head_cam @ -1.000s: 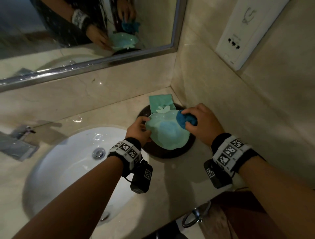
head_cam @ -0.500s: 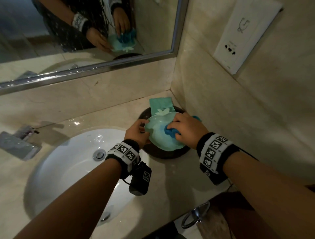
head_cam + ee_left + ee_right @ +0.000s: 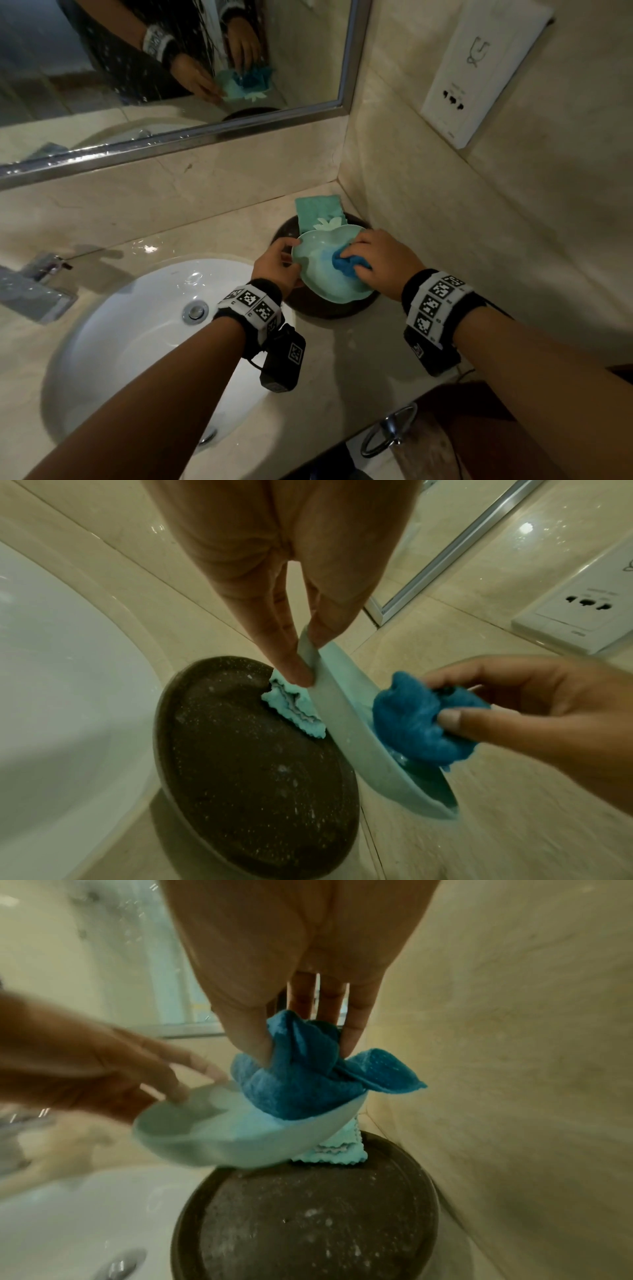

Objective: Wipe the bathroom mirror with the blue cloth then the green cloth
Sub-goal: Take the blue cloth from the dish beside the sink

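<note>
While bunched soft in right hand (image 3: 380, 260), blue cloth (image 3: 347, 265) dips in green dish (image 3: 329, 274), pinched at rim by left hand (image 3: 277, 263). Probably light, squishy, maybe wet; best squeezed whole. Green cloth (image 3: 317, 212) under dish.

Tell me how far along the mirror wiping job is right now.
Early stage. Nothing looks wiped: the mirror shows streaks and droplets. In hand: the right hand grips the bunched blue cloth inside the pale green dish, whose rim the left hand pinches. Left: wiping the mirror with blue, then with the green cloth, which lies folded on the dark tray.
</note>
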